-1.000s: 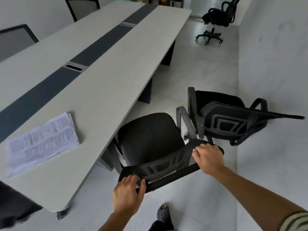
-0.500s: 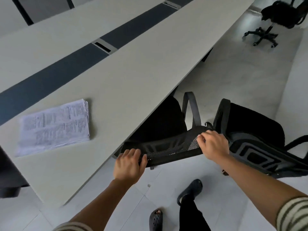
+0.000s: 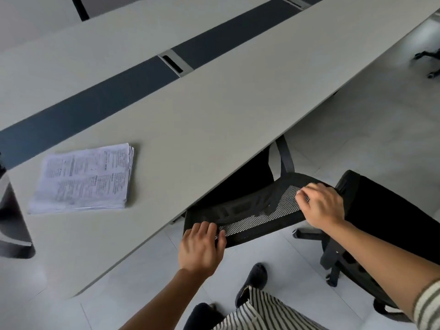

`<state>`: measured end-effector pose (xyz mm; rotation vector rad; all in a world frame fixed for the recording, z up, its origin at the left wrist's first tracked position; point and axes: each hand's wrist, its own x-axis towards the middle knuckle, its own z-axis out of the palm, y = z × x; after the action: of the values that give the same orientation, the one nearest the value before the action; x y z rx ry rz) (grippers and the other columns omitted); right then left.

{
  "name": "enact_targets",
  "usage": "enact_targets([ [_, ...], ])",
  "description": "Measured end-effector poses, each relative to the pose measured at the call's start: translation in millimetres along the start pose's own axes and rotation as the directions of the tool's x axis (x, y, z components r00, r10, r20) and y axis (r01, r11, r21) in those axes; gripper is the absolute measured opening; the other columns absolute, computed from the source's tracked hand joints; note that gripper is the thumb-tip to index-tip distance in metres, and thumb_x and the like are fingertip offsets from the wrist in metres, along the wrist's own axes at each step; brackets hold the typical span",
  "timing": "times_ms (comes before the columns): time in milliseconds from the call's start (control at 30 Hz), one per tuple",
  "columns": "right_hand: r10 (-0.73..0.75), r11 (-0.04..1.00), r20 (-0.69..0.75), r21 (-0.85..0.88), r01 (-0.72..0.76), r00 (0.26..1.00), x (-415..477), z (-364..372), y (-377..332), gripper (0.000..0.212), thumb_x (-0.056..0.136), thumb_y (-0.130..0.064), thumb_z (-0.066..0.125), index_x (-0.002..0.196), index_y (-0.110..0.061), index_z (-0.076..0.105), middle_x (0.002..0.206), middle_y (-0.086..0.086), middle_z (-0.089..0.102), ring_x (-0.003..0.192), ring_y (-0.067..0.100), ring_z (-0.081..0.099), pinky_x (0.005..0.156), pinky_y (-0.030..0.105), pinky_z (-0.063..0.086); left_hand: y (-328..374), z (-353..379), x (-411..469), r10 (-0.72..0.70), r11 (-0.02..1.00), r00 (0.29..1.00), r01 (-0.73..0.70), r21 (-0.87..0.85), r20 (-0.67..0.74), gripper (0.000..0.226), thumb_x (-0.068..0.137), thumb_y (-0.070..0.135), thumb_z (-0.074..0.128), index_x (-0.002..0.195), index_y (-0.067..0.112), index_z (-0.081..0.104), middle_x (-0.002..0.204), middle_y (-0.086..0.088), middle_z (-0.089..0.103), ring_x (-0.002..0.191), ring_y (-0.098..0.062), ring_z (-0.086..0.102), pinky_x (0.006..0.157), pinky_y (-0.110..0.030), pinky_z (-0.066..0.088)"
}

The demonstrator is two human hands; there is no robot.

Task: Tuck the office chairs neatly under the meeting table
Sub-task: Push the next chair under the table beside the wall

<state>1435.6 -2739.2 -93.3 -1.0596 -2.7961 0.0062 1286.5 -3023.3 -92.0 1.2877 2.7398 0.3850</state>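
Left hand (image 3: 202,246) and right hand (image 3: 321,206) are gripping mesh chair backrest (image 3: 252,215); seat is sitting under meeting table (image 3: 214,103).

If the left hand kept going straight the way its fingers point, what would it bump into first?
The left hand already touches the chair's mesh backrest. Beyond that probably comes the table edge, though depth is unclear.

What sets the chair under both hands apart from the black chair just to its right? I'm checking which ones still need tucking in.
The held chair has its seat under the meeting table, only its mesh back showing; the neighbouring chair stands wholly clear of the table. The left hand and right hand grip the held chair's back; nothing touches the neighbouring chair. Both are black.
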Motion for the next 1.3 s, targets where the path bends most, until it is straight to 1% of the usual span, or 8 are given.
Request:
enact_targets([
  [233,0.014,1.000,-0.031,0.004,-0.014,0.999,-1,-3,-1,0.044,0.089,-0.029,0.039,0.054,-0.009,0.058,0.058,0.004,0.058,0.055,0.025,0.053,0.053,0.037,0.045,3,-6,2,0.033,0.999,0.999,-0.034,0.007,0.043,0.029,0.088,0.038,0.041,0.069,0.020,0.054,0.067,0.003,0.058,0.063,-0.022,0.056,0.056,-0.034,0.045],
  [367,0.120,0.993,-0.095,0.008,-0.119,0.988,-16,-11,-19,0.048,0.092,-0.027,0.038,0.051,-0.009,0.055,0.050,0.006,0.054,0.051,0.026,0.052,0.052,0.039,0.046,-5,-11,0,0.097,0.995,0.992,-0.096,-0.022,0.080,0.032,0.089,0.040,0.036,0.072,0.022,0.054,0.068,0.004,0.058,0.063,-0.020,0.055,0.055,-0.034,0.046],
  [533,0.271,0.962,0.005,-0.040,-0.271,0.963,-50,-25,-44,0.052,0.092,-0.032,0.031,0.051,-0.011,0.056,0.054,0.006,0.059,0.057,0.028,0.057,0.067,0.039,0.049,-20,-23,-4,0.174,0.985,0.973,-0.174,-0.010,0.150,0.038,0.091,0.046,0.025,0.078,0.023,0.053,0.073,0.006,0.059,0.069,-0.019,0.056,0.064,-0.034,0.047],
  [733,0.346,0.903,-0.007,0.272,-0.331,0.938,-88,-42,-57,0.018,0.086,-0.025,0.062,0.095,-0.011,0.069,0.093,0.003,0.071,0.091,0.023,0.063,0.084,0.041,0.050,-28,-35,-2,0.193,0.981,0.943,-0.191,-0.037,0.270,0.038,0.095,0.045,0.024,0.093,0.022,0.054,0.091,0.004,0.060,0.088,-0.020,0.055,0.081,-0.034,0.043],
  [867,0.515,0.691,0.113,0.532,-0.490,0.850,-146,-77,-79,0.020,0.090,-0.025,0.058,0.107,-0.017,0.065,0.100,-0.009,0.063,0.091,0.009,0.060,0.081,0.029,0.049,-26,-41,6,0.247,0.959,0.921,-0.188,-0.212,0.302,0.027,0.093,0.037,0.037,0.092,0.020,0.058,0.089,0.002,0.061,0.086,-0.023,0.058,0.077,-0.038,0.047],
  [1033,0.687,0.278,0.364,0.668,-0.690,0.629,-249,-100,-63,0.008,0.090,-0.026,0.061,0.090,-0.022,0.068,0.082,-0.006,0.072,0.078,0.011,0.070,0.074,0.031,0.055,12,-72,-7,0.419,0.841,0.873,-0.269,-0.470,0.251,0.010,0.089,0.020,0.054,0.086,0.024,0.063,0.084,0.013,0.064,0.073,-0.008,0.062,0.063,-0.029,0.051],
  [1200,0.832,-0.057,0.405,0.743,-0.667,0.379,-346,-116,-40,0.013,0.089,-0.012,0.061,0.084,-0.018,0.071,0.079,0.002,0.075,0.072,0.016,0.072,0.066,0.034,0.051,71,-69,-41,0.499,0.734,0.769,-0.132,-0.666,0.399,0.020,0.087,0.011,0.059,0.080,0.029,0.067,0.076,0.012,0.072,0.072,-0.006,0.068,0.066,-0.022,0.055],
  [1300,0.867,-0.169,0.422,0.749,-0.640,0.265,-395,-120,-14,0.013,0.090,-0.009,0.060,0.086,-0.014,0.071,0.079,0.003,0.076,0.072,0.018,0.072,0.068,0.038,0.052,128,-42,-61,0.507,0.731,0.721,-0.070,-0.678,0.473,0.027,0.085,0.009,0.061,0.082,0.036,0.065,0.077,0.009,0.074,0.071,-0.009,0.068,0.063,-0.023,0.053],
])
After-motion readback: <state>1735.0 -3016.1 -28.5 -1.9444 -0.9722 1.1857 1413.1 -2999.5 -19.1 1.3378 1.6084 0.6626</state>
